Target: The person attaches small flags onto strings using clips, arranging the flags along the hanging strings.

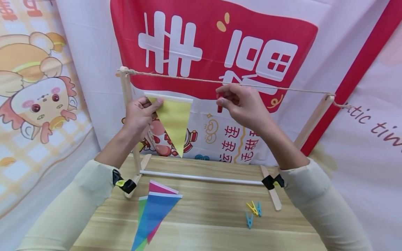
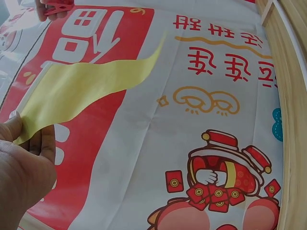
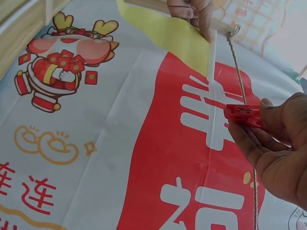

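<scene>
My left hand pinches a yellow triangular pennant by the left end of its white top edge. The pennant hangs point down, just below a twine line strung between two wooden posts. Between thumb and fingers, my right hand holds a red clothespin, close to the twine and right of the pennant. In the head view that clothespin is mostly hidden against the red backdrop. On the table lie blue, pink and green pennants, the blue pennant uppermost.
A yellow clothespin and two blue ones lie on the wooden table at right. The frame's left post and right post are joined low down by a white rod. Behind hangs a printed cloth.
</scene>
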Available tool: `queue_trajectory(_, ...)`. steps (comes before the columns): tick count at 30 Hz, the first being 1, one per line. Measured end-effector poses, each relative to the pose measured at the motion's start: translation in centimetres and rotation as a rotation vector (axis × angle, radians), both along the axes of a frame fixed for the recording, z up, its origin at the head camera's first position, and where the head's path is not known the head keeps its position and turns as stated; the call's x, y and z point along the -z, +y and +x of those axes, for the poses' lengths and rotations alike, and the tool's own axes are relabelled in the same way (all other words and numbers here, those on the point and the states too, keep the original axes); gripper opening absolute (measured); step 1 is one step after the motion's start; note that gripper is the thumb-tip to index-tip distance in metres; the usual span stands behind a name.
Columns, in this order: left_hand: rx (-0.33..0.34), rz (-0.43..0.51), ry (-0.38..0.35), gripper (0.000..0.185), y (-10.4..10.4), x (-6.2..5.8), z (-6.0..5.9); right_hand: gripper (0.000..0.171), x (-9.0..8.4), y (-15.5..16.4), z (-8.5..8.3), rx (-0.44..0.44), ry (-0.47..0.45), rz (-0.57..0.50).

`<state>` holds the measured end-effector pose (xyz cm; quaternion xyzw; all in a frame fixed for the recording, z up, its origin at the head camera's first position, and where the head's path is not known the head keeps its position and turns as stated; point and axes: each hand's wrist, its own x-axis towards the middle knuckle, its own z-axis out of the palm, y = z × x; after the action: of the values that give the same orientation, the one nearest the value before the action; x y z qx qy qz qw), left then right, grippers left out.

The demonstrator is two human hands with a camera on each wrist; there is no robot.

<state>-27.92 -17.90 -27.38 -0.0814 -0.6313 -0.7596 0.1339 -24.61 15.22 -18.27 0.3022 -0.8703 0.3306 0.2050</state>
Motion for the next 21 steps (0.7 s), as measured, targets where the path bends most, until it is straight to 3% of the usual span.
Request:
queue_trajectory(9,0.007,0.09,0.051,0.052,0.2,0.1,-0.4,0.038,-1.4,-1.4,-0.4,-0.043,0.005,-0.022)
queue_trajectory(21,0.026,0.18,0.058,0.047,-0.1,-0.5,-1.0,0.037,-3.4,-3.7,-1.0,-0.056,0.029,-0.016)
